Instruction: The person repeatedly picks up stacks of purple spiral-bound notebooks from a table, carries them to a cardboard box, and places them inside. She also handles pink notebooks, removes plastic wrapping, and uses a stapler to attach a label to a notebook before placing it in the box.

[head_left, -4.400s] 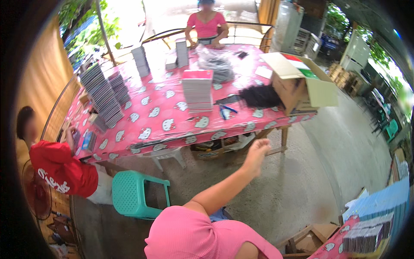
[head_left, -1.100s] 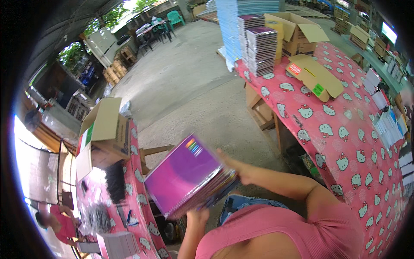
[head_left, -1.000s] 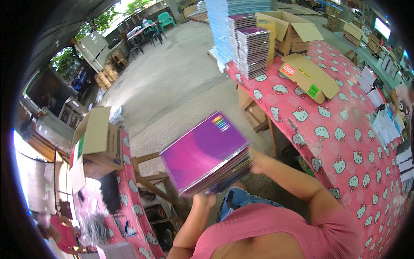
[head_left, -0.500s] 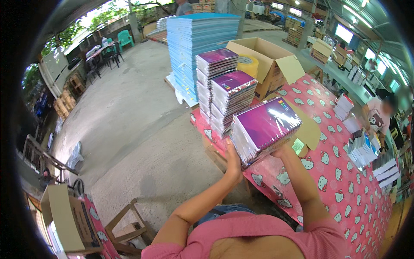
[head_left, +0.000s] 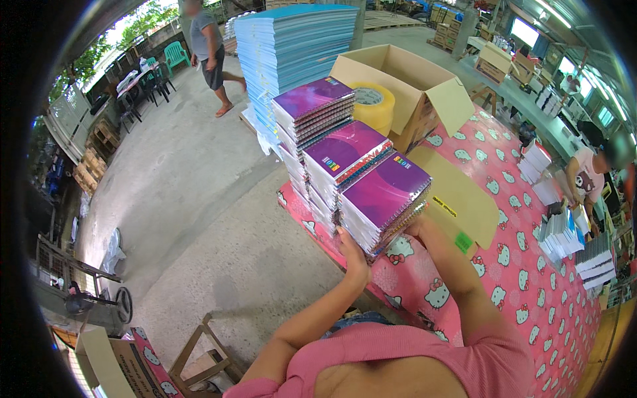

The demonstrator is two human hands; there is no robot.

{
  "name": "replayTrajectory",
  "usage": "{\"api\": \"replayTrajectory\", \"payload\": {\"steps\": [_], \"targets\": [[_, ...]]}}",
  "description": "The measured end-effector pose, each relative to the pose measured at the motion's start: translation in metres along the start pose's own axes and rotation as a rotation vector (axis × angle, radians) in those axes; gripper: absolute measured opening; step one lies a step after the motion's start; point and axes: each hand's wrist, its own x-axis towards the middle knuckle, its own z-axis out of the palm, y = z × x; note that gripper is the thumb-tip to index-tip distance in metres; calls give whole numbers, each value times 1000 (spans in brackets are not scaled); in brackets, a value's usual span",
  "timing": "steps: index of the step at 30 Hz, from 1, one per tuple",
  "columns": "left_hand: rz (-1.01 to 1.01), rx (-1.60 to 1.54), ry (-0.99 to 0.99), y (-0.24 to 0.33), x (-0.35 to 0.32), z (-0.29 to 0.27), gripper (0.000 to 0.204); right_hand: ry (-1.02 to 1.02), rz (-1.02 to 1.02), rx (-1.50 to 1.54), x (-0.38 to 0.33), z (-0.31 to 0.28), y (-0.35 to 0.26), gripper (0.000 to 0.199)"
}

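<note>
Between my two hands is a bundle of purple-covered spiral notebooks (head_left: 385, 192) in clear wrap, at the near edge of the pink table. My left hand (head_left: 353, 255) presses its near left side, fingers against the page edges. Around the lower right side, by the spiral bindings, my right hand (head_left: 419, 227) is closed, its fingers partly hidden. Right behind the bundle rises a second notebook stack (head_left: 346, 149), and beyond that a taller notebook stack (head_left: 312, 101). How far the held bundle's weight rests on the table is hidden.
Yellow tape rolls (head_left: 375, 113) and an open carton (head_left: 434, 99) stand behind the notebooks. A flat cardboard piece (head_left: 474, 199) lies on the pink tablecloth (head_left: 511, 298). Tall blue sheet stacks (head_left: 292, 46) stand beyond. One person (head_left: 209, 53) is at back left, another (head_left: 587, 176) at right.
My hands have moved the notebook bundle left, up against the other notebook stacks. The person at the back has come further into view on the left.
</note>
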Motion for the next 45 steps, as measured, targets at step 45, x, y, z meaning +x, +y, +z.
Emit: {"api": "replayTrajectory", "payload": {"steps": [45], "targets": [[509,422,-153,3,22,-52,65,444,-715,-1256,-7,-41,113,107]]}}
